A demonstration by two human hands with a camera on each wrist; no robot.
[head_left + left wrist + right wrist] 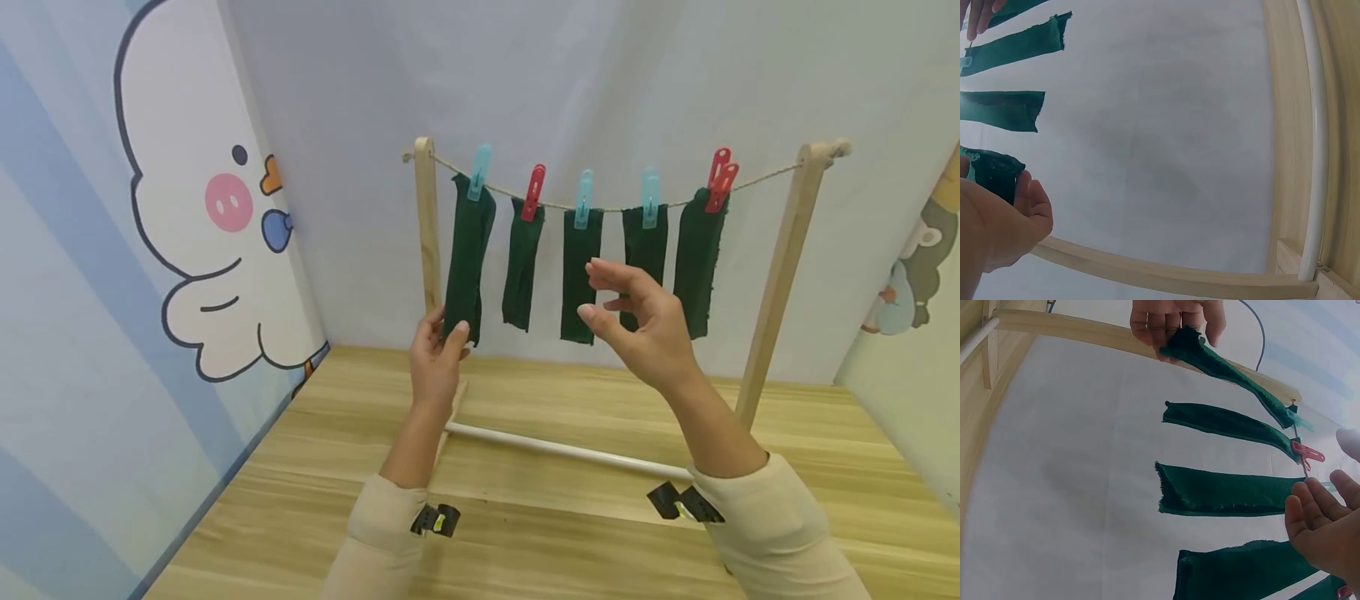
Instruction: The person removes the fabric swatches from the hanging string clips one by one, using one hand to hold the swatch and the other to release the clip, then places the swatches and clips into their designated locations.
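Several dark green cloth strips hang from a rope [765, 177], held by light blue and red clothes pegs. My left hand [437, 354] holds the lower end of the leftmost cloth strip [468, 258], thumb in front and fingers behind. The right wrist view shows this strip's end bunched at the left hand's fingers [1159, 328]. A light blue peg [480, 173] clips its top. My right hand [648, 329] is raised before the middle strip [579, 287] and the one beside it, fingers loosely bent, holding nothing. It partly covers the fourth strip [645, 242].
Wooden posts, left [426, 225] and right [780, 275], carry the rope. A white rod [562, 448] joins the frame low down, above the wood-patterned tabletop [540, 542]. Two red pegs [722, 179] sit at the rightmost strip [697, 267]. A cartoon-printed wall [187, 333] stands left.
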